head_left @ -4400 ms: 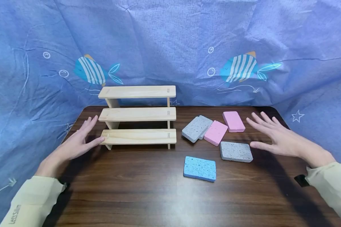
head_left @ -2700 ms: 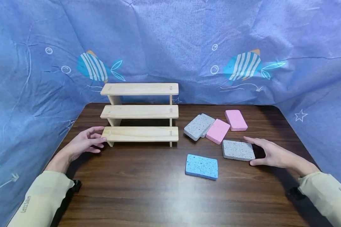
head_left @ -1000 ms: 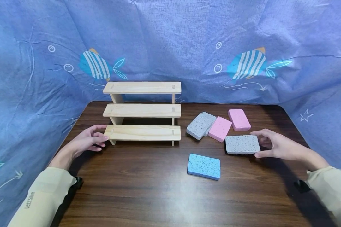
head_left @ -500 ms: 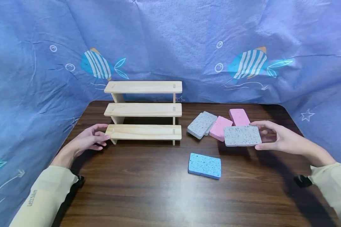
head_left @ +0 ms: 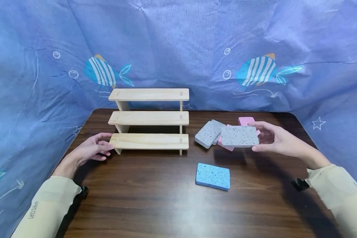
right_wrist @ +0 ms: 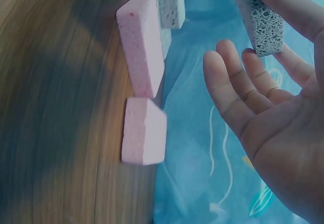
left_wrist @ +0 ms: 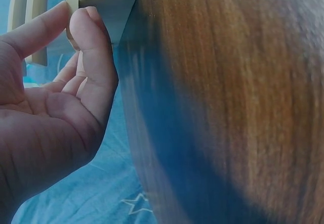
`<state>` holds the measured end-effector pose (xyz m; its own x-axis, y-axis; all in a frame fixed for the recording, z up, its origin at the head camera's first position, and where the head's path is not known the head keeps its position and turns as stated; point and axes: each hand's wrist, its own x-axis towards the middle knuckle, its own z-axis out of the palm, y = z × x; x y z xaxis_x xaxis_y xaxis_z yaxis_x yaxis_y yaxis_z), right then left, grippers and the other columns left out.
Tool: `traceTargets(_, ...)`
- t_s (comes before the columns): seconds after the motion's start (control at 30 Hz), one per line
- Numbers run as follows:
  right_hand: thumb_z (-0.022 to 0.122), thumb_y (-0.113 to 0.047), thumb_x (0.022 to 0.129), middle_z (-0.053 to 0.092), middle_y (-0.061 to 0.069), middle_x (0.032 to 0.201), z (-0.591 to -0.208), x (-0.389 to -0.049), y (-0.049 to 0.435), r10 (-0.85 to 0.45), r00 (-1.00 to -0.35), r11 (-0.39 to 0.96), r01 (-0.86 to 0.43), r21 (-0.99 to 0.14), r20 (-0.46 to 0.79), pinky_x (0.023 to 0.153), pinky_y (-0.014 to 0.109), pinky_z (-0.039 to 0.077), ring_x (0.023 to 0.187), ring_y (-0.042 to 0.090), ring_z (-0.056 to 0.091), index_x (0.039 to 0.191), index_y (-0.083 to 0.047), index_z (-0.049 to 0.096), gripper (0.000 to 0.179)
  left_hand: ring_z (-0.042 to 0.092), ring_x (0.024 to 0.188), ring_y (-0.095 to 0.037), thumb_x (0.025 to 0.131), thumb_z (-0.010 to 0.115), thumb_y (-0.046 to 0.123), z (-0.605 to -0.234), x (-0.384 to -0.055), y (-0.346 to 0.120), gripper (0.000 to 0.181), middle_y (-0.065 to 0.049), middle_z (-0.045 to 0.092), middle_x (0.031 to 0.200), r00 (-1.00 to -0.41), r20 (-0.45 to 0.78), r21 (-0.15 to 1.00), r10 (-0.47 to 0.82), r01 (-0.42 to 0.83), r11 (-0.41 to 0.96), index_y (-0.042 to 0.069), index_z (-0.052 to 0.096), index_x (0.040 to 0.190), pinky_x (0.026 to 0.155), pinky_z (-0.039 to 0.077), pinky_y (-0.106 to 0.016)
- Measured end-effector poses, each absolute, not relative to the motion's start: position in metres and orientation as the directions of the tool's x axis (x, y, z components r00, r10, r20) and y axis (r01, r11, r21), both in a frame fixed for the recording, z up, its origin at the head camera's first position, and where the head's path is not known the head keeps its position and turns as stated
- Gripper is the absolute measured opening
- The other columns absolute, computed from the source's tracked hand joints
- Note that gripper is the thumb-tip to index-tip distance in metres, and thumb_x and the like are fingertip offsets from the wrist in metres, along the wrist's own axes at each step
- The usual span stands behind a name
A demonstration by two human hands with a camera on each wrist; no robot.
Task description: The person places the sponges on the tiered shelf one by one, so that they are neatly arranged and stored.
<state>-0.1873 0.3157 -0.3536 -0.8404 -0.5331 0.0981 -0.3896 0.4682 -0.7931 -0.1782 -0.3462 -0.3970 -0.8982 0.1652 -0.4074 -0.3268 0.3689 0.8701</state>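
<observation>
In the head view my right hand (head_left: 281,142) holds a grey porous sponge (head_left: 239,136) by its right end, raised above the table. The right wrist view shows this grey sponge (right_wrist: 267,29) between the thumb and fingers. Below it, partly covered in the head view, lie two pink sponges (head_left: 245,121). Several steps of a pale wooden three-tier shelf (head_left: 148,141) stand at the left. My left hand (head_left: 90,150) pinches the left end of its lowest board, thumb and forefinger at the edge in the left wrist view (left_wrist: 55,97).
Two grey sponges (head_left: 208,134) overlap each other just right of the shelf. A blue sponge (head_left: 213,176) lies flat nearer the front of the dark wooden table (head_left: 142,205). Behind the table hangs a blue cloth (head_left: 172,46) printed with fish.
My left hand has come to the lowest board's end and stayed there. My right hand took hold of the grey sponge, lifted it and carried it left, over the pink sponges.
</observation>
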Motion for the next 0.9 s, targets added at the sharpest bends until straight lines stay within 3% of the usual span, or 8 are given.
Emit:
traceTargets(0.3, 0.087, -0.008, 0.080, 0.064, 0.006, 0.111, -0.344, -0.195, 0.301, -0.552, -0.824, 0.462, -0.430, -0.776, 0.129, 0.075, 0.030, 0.058, 0.089, 0.022, 0.070, 0.151, -0.020, 0.046, 0.083, 0.065, 0.078, -0.015, 0.097, 0.071, 0.020, -0.398, -0.179, -0.343, 0.080, -0.005, 0.066, 0.103, -0.908, -0.393, 0.862, 0.146, -0.309, 0.403, 0.002, 0.020, 0.157, 0.064, 0.059, -0.031)
traceTargets(0.7, 0.088, -0.011, 0.080, 0.064, 0.007, 0.116, -0.327, -0.211, 0.266, -0.540, -0.833, 0.435, -0.399, -0.807, 0.121, 0.077, 0.031, 0.058, 0.090, 0.024, 0.069, 0.145, -0.023, 0.049, 0.077, 0.066, 0.079, -0.015, 0.098, 0.070, 0.020, -0.398, -0.176, -0.348, 0.080, -0.005, 0.066, 0.103, -0.901, -0.409, 0.857, 0.143, -0.325, 0.400, 0.004, 0.020, 0.157, 0.064, 0.059, -0.031)
traceTargets(0.9, 0.085, -0.009, 0.083, 0.060, 0.009, 0.123, -0.316, -0.217, 0.248, -0.590, -0.804, 0.367, -0.343, -0.865, 0.068, 0.062, 0.042, 0.060, 0.090, 0.028, 0.068, 0.147, -0.021, 0.046, 0.076, 0.066, 0.079, -0.017, 0.097, 0.071, 0.021, -0.396, -0.178, -0.344, 0.080, -0.009, 0.066, 0.106, -0.905, -0.401, 0.852, 0.140, -0.313, 0.421, 0.005, 0.021, 0.157, 0.063, 0.059, -0.032)
